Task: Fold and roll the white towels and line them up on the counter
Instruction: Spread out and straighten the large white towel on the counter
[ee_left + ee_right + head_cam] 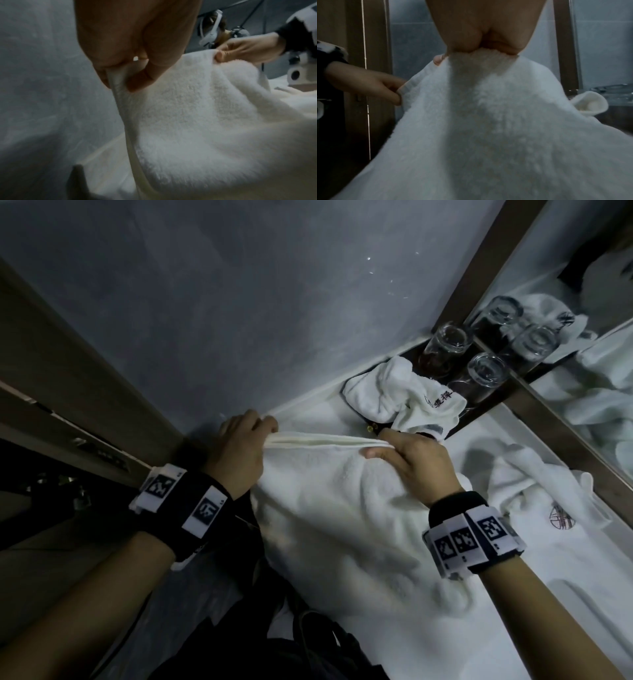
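Over the white counter [534, 611] we hold the towel [342, 508] taut, left hand [239, 446] and right hand [414, 460] each pinching a top corner; a loosened pinch could sag its doubled edge crooked.

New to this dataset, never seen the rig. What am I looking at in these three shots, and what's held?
No machine here: a person with cameras on the head and both wrists. The head view looks down at a white counter. The left hand and right hand each pinch a corner of a white towel, stretching its top edge taut; each wrist view shows its own grip close up. Two more crumpled towels lie there, one by the mirror, one on a dark tray beside two drinking glasses.
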The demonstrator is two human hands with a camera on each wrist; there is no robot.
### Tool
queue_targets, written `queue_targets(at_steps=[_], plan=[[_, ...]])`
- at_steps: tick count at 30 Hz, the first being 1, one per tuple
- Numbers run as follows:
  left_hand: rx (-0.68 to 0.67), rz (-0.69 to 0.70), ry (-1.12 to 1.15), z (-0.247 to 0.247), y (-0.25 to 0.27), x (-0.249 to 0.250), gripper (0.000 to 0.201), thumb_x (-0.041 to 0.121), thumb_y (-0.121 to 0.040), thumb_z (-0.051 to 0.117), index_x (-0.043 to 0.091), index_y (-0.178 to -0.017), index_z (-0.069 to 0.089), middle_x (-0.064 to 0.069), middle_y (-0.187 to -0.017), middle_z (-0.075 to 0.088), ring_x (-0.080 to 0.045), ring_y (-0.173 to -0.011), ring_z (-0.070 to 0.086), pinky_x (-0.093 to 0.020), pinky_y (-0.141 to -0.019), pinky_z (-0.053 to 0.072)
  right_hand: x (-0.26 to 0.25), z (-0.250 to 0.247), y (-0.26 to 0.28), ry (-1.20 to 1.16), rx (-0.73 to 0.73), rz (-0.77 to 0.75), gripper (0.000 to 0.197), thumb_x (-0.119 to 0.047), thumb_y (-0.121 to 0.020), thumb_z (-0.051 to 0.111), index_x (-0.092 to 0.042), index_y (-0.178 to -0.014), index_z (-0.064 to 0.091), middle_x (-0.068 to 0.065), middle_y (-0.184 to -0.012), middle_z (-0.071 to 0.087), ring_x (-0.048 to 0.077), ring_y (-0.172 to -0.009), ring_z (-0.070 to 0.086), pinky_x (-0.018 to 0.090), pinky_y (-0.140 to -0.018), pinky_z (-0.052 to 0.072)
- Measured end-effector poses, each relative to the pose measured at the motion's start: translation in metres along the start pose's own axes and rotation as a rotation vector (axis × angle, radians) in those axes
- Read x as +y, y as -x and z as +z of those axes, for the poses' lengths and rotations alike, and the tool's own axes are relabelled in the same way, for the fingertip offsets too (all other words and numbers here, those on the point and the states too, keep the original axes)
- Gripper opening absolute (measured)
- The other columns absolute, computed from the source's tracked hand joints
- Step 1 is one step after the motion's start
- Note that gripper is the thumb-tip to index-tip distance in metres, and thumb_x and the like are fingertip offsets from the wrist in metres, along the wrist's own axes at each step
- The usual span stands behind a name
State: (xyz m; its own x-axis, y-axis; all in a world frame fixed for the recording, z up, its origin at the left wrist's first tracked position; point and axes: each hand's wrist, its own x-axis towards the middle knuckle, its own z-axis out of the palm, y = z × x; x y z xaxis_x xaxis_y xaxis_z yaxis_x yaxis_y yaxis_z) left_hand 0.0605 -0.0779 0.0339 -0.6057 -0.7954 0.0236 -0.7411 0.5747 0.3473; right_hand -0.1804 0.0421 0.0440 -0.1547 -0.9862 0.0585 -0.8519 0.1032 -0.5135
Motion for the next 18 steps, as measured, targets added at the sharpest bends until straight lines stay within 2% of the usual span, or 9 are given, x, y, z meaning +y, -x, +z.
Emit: queue_targets(at_steps=[3, 6, 7, 9, 11, 12, 13, 15, 18], plan=[[-0.054, 0.037, -0.171, 0.003, -0.006, 0.007, 0.036, -0.012, -0.066, 0.055, 0.007, -0.098, 0.058, -0.016, -0.107, 0.050, -0.034, -0.101, 0.047, -0.032, -0.092, 0.021, -0.008, -0.003, -0.002, 0.016, -0.006, -0.055, 0.064, -0.066, -0.079, 0.028, -0.010, -0.083, 0.058, 0.008, -0.067, 0.060, 0.026, -0.069, 0.055, 0.037, -0.060, 0.041], [-0.165, 0.098, -0.064, 0.006, -0.011, 0.018, 0.067, 0.000, -0.067, 0.066, 0.017, -0.127, 0.043, -0.005, -0.122, 0.048, -0.025, -0.117, 0.043, -0.032, -0.109, 0.008, -0.014, -0.005, -0.001, 0.025, -0.006, -0.123, 0.065, -0.064, -0.080, 0.028, -0.009, -0.083, 0.062, 0.008, -0.068, 0.060, 0.026, -0.070, 0.056, 0.035, -0.062, 0.041], [-0.200, 0.108, 0.015, 0.007, -0.013, 0.023, 0.077, 0.010, -0.066, 0.073, 0.019, -0.133, 0.035, -0.004, -0.122, 0.050, -0.023, -0.119, 0.043, -0.032, -0.111, 0.008, -0.016, -0.005, 0.000, 0.024, 0.003, -0.154, 0.063, -0.063, -0.081, 0.028, -0.010, -0.082, 0.063, 0.008, -0.067, 0.060, 0.026, -0.069, 0.057, 0.035, -0.064, 0.042], [-0.247, 0.075, 0.156, 0.007, -0.017, 0.035, 0.089, 0.026, -0.064, 0.080, 0.024, -0.137, 0.030, -0.003, -0.120, 0.055, -0.025, -0.122, 0.041, -0.035, -0.109, 0.019, -0.020, -0.004, 0.003, 0.039, 0.024, -0.213, 0.060, -0.060, -0.083, 0.030, -0.011, -0.079, 0.065, 0.007, -0.065, 0.060, 0.025, -0.067, 0.057, 0.033, -0.065, 0.044], [-0.272, 0.027, 0.220, 0.004, -0.022, 0.042, 0.078, 0.035, -0.061, 0.081, 0.026, -0.127, 0.042, -0.001, -0.116, 0.059, -0.027, -0.114, 0.048, -0.037, -0.096, 0.039, -0.020, -0.006, 0.005, 0.051, 0.075, -0.250, 0.057, -0.056, -0.085, 0.033, -0.011, -0.074, 0.065, 0.006, -0.062, 0.060, 0.025, -0.062, 0.057, 0.028, -0.064, 0.039], [-0.276, 0.028, 0.215, 0.001, -0.024, 0.042, 0.067, 0.039, -0.059, 0.081, 0.026, -0.117, 0.052, 0.001, -0.110, 0.062, -0.024, -0.105, 0.053, -0.037, -0.089, 0.044, -0.019, -0.008, 0.006, 0.064, 0.109, -0.258, 0.053, -0.054, -0.085, 0.036, -0.010, -0.072, 0.065, 0.006, -0.060, 0.060, 0.025, -0.060, 0.057, 0.025, -0.062, 0.035], [-0.276, 0.040, 0.192, -0.001, -0.024, 0.042, 0.054, 0.044, -0.057, 0.081, 0.024, -0.103, 0.060, 0.004, -0.100, 0.063, -0.021, -0.095, 0.057, -0.036, -0.081, 0.046, -0.017, -0.011, 0.008, 0.084, 0.141, -0.261, 0.050, -0.051, -0.084, 0.040, -0.010, -0.070, 0.064, 0.005, -0.058, 0.059, 0.024, -0.058, 0.057, 0.024, -0.060, 0.033], [-0.289, 0.085, 0.145, -0.005, -0.024, 0.038, 0.042, 0.052, -0.056, 0.078, 0.019, -0.077, 0.064, 0.004, -0.079, 0.058, -0.018, -0.078, 0.055, -0.034, -0.069, 0.042, -0.011, -0.014, 0.012, 0.158, 0.180, -0.263, 0.043, -0.047, -0.083, 0.046, -0.011, -0.068, 0.064, 0.003, -0.055, 0.058, 0.022, -0.054, 0.058, 0.024, -0.054, 0.033], [-0.351, 0.119, 0.181, -0.007, -0.024, 0.034, 0.034, 0.050, -0.066, 0.072, 0.017, -0.069, 0.065, 0.001, -0.077, 0.057, -0.017, -0.077, 0.057, -0.036, -0.069, 0.042, -0.004, -0.011, 0.019, 0.233, 0.166, -0.232, 0.037, -0.047, -0.079, 0.051, -0.015, -0.068, 0.067, 0.001, -0.053, 0.060, 0.020, -0.049, 0.060, 0.020, -0.046, 0.035]])
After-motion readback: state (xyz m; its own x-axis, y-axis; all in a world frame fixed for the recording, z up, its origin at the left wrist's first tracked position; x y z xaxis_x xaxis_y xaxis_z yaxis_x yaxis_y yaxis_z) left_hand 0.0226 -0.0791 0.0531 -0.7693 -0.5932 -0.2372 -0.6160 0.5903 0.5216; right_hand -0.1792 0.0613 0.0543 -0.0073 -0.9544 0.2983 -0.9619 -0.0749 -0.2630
